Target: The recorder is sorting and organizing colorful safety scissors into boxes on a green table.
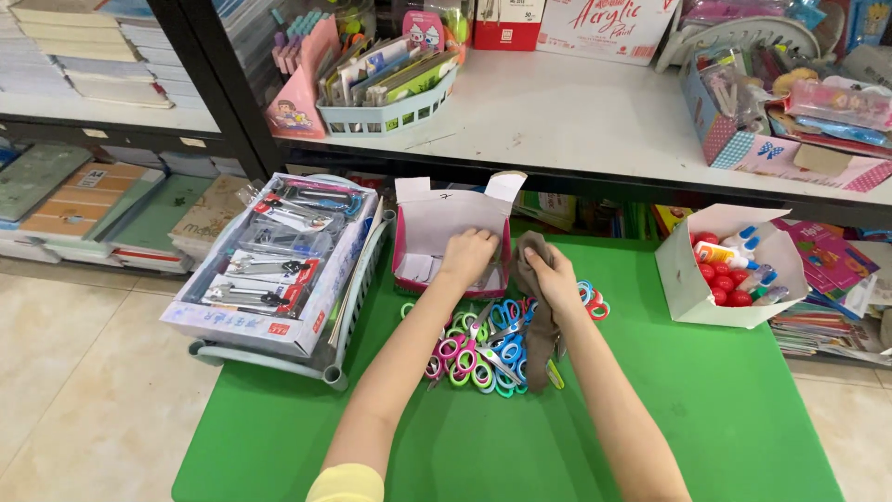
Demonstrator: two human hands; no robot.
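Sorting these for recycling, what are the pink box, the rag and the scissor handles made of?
Pink box: likely matte cardboard, with folded flaps. Rag in the right hand: soft brownish cloth, draping limply. Scissors: glossy, bright handles, probably plastic.

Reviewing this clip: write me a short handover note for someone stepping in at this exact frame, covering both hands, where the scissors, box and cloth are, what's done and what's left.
Left hand: reaching into the open pink-and-white cardboard box at the back of the green table, fingers on its front edge; whether it grips anything cannot be told.
Right hand: holding a brown cloth that hangs over the scissors.
Pile of small colourful scissors: loose on the table in front of the box.
Done: the scissors are out and the box looks mostly empty.
Left: judging by the cloth, probably wiping the box, then repacking the scissors.
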